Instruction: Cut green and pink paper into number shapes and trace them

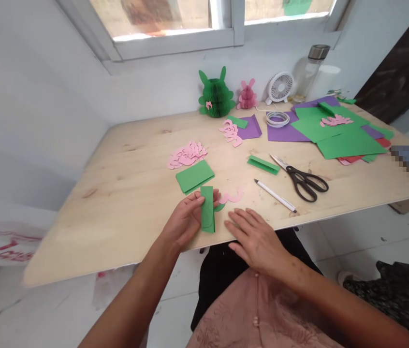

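Note:
Near the table's front edge, my left hand (187, 216) grips a folded strip of green paper (207, 209), thumb on its face and fingers behind. A curved pencil-like line shows near the strip's lower end. My right hand (253, 237) lies palm down at the edge, fingers stretched out, holding nothing. Between the hands are a wavy pink paper cutout (234, 196) and a small green scrap (219, 208), partly hidden. Just beyond my left hand lies a folded green paper (195, 176). A white pen (276, 195) and black-handled scissors (300, 179) rest to the right.
Pink cutouts (189, 154) lie piled behind the folded paper. A green paper rabbit (217, 96), a pink one (247, 95), a small white fan (280, 88) and a glass bottle (308, 75) stand along the wall. A tape roll (277, 119) and green sheets (353, 142) lie right.

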`<move>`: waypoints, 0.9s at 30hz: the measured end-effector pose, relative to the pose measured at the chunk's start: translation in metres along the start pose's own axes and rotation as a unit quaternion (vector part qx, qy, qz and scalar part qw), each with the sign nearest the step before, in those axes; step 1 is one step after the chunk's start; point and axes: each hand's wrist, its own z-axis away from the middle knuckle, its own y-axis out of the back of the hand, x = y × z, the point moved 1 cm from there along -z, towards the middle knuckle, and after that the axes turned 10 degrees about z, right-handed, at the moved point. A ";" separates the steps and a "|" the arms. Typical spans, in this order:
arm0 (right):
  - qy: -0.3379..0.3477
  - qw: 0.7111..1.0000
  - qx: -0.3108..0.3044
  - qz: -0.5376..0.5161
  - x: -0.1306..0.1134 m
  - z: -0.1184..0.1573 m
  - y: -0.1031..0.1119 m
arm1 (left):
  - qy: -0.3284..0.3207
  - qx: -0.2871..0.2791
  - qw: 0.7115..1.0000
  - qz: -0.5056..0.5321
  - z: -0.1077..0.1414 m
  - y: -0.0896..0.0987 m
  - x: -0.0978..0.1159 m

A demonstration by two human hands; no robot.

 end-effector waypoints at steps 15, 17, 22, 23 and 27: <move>-0.114 0.981 0.149 0.039 0.049 0.037 0.035 | -0.045 0.065 0.996 0.035 -0.014 -0.023 -0.013; -0.125 0.975 0.174 0.056 0.063 0.028 0.038 | -0.062 0.074 0.994 0.049 -0.016 -0.027 -0.015; -0.169 0.965 0.190 0.062 0.086 0.030 0.044 | -0.073 0.077 0.992 0.067 -0.008 -0.030 -0.018; -0.182 0.965 0.182 0.040 0.088 0.033 0.045 | -0.063 0.082 0.992 0.067 -0.006 -0.030 -0.019; -0.290 0.940 0.158 -0.086 0.104 0.046 0.059 | -0.031 0.098 0.993 0.050 0.000 -0.036 -0.023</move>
